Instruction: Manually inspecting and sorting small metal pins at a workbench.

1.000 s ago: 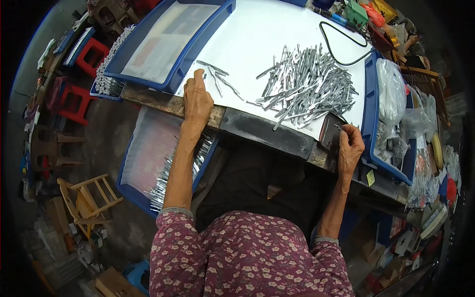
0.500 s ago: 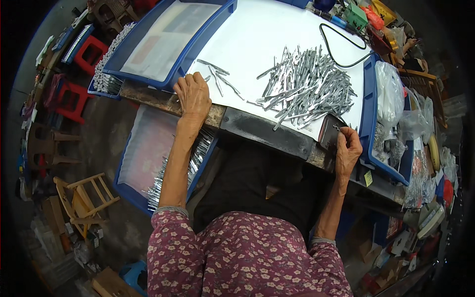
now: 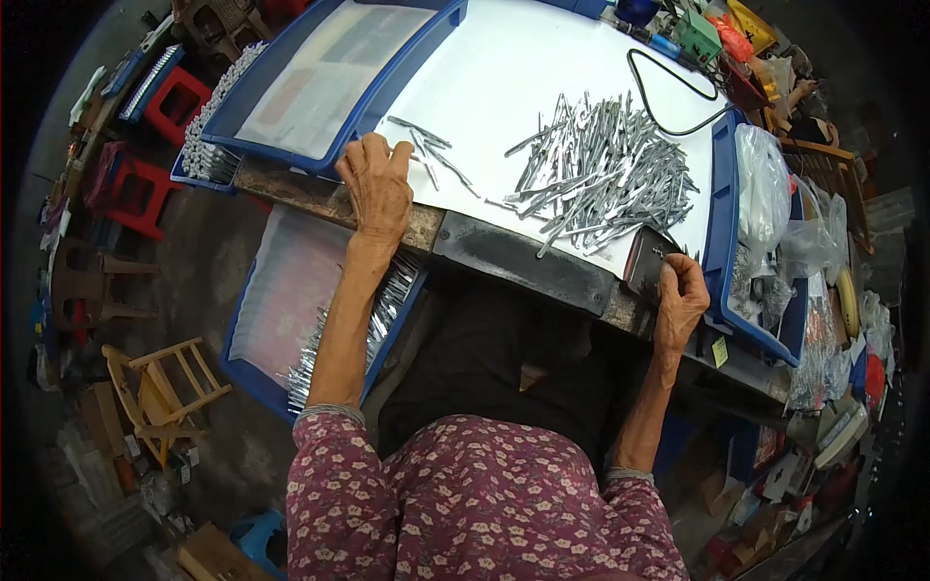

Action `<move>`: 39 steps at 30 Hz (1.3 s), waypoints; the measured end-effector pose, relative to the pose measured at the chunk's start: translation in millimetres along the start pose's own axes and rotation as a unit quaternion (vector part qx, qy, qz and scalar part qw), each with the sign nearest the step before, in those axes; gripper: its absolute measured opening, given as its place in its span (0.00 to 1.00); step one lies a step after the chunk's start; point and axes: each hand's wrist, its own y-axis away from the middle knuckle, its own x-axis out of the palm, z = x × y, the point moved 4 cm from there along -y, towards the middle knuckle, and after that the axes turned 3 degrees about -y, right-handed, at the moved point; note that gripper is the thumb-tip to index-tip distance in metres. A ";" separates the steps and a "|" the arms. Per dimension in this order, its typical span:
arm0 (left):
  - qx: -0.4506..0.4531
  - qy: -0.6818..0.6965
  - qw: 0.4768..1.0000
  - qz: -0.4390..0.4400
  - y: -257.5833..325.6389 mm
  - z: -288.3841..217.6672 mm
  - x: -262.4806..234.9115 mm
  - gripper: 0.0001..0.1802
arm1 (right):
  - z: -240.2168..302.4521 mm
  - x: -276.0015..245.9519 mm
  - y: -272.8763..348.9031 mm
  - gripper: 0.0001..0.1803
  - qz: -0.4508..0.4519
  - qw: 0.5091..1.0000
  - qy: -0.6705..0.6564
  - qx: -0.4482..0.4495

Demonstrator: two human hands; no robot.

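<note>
My left hand (image 3: 378,194) is at the table's front edge, beside the corner of a large blue tray (image 3: 363,111). Its fingers are bent and closed, with the index finger a little apart; whatever they hold is hidden. Several loose thin metal strips (image 3: 438,155) lie just to its right on the white sheet (image 3: 465,87). My right hand (image 3: 684,298) makes a pinch at a small dark tray (image 3: 647,259) on the front edge, where a few tiny pieces show. Nothing large enough to name shows between its fingertips. Behind the small tray spreads a big heap of silvery metal strips (image 3: 610,174).
Below the table on the left, a blue bin (image 3: 257,363) holds more metal strips. Another blue bin (image 3: 722,223) with plastic bags (image 3: 762,189) stands at the right. A black cable (image 3: 635,82) loops across the back. Red stools (image 3: 143,197) and a wooden chair frame (image 3: 174,392) stand left.
My left hand has shifted slightly up, and its index finger now sticks out toward the loose strips. My right hand stays at the small dark tray, its fingertips barely moved.
</note>
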 end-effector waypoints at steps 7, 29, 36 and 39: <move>-0.051 0.298 0.953 -0.011 1.4 -23.7 -15.5 0.11 | 18.9 15.9 7.2 0.05 0.063 0.987 -0.130 0.075; -0.246 0.781 0.512 0.260 41.9 -154.5 -21.1 0.11 | 54.8 63.1 17.4 0.06 0.169 0.961 -0.198 0.091; -0.254 0.774 0.493 0.305 45.5 -166.5 -17.5 0.14 | 55.1 61.7 18.2 0.06 0.154 0.961 -0.208 0.099; -0.255 0.773 0.490 0.311 48.8 -168.3 -15.5 0.14 | 53.2 61.6 17.3 0.05 0.156 0.958 -0.218 0.106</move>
